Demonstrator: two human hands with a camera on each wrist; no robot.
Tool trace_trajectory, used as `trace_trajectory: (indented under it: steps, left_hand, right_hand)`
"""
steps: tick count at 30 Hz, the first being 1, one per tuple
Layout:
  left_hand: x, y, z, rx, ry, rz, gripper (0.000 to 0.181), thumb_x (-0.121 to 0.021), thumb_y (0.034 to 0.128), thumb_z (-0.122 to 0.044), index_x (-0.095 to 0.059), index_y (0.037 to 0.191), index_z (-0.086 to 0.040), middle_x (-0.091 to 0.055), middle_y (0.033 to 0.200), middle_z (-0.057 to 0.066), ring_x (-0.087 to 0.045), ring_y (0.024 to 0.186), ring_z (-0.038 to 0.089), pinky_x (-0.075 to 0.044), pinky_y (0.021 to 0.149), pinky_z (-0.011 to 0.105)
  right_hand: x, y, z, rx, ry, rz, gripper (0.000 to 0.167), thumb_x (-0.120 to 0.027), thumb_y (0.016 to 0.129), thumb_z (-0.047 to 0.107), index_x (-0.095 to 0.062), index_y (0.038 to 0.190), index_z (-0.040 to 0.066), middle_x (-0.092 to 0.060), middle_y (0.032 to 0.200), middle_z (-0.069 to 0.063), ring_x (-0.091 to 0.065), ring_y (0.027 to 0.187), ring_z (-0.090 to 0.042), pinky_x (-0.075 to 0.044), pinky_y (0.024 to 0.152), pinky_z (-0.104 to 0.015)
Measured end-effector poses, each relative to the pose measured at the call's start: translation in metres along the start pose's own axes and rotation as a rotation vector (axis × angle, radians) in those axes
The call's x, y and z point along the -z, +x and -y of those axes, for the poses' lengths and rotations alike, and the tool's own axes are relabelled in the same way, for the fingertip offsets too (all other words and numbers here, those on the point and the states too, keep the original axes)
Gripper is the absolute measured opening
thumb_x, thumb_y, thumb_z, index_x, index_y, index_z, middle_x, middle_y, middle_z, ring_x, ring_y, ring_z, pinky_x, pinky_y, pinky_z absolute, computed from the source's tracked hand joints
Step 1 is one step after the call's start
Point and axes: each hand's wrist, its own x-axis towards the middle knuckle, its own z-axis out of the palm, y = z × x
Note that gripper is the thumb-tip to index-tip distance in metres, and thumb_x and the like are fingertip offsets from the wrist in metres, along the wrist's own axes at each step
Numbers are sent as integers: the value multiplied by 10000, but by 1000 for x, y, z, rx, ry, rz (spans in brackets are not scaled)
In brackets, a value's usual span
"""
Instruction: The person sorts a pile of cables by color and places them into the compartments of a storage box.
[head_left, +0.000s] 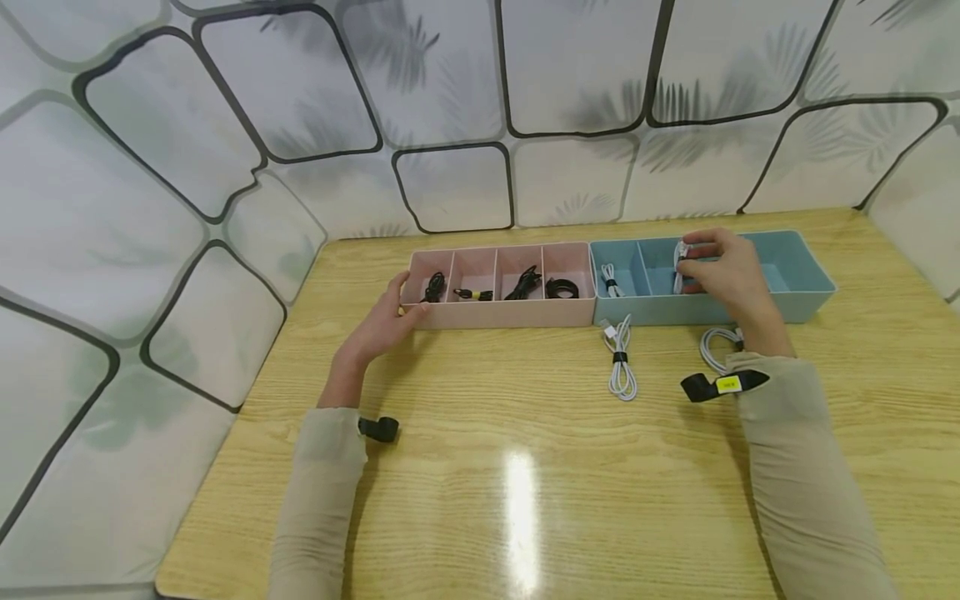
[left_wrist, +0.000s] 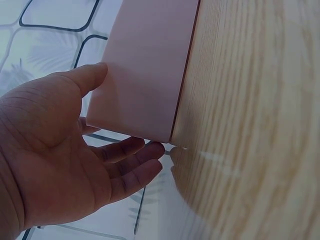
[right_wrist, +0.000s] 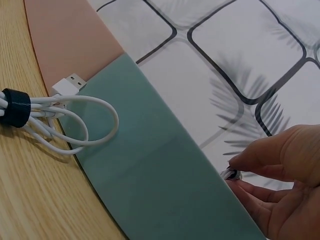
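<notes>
My right hand (head_left: 723,267) pinches a bundled white cable (head_left: 679,268) between thumb and fingers, over the middle compartment of the blue box (head_left: 667,312). In the right wrist view, only a small end of that cable (right_wrist: 231,173) shows above the box's rim. My left hand (head_left: 380,325) rests at the left end of the pink box (head_left: 502,315). The left wrist view shows its thumb touching the pink wall (left_wrist: 145,65) and its other fingers loosely bent by the box's end. Another bundled white cable (head_left: 611,282) lies in the blue box's left compartment.
Black cables sit in the pink box's compartments, among them a coiled one (head_left: 562,288). A white USB cable (head_left: 621,358) with a black strap lies on the wooden table (head_left: 465,400) before the blue box. Another white cable (head_left: 716,346) lies partly hidden by my right wrist.
</notes>
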Motion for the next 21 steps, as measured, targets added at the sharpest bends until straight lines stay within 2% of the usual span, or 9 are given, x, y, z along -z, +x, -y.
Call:
trace_trajectory:
  steps: [7,16,21]
  left_hand:
    - [-1,1,0,0,11,-6,766,-482,1049,-353,-19,1599,-88,-138,1622,242,-254,1452,420,-247,1150,571]
    - [-1,2,0,6,12,-4,766,-482,1050,-347,-13,1599,-90,-129,1625,241,-241,1458,420,-243,1152,571]
    - [-1,2,0,5,16,-6,771,-477,1051,-343,1,1598,-85,-120,1625,249,-209,1473,411,-224,1162,566]
  right_hand:
    - [0,1,-2,-6,-1,0,484,-595,974,79,-450,1422,-34,-506,1249,-229,-578,684,42,-545,596,-192]
    - [1,1,-2,-11,-4,-3,467,-591,960,51,-470,1399,-55,-527,1127,-176,-598,670,8,-554,610,-205]
    - [2,-1,-1,-5,-6,5,471,-579,971,76,-460,1409,-52,-527,1159,-186,-618,716,-6,-555,623,-207]
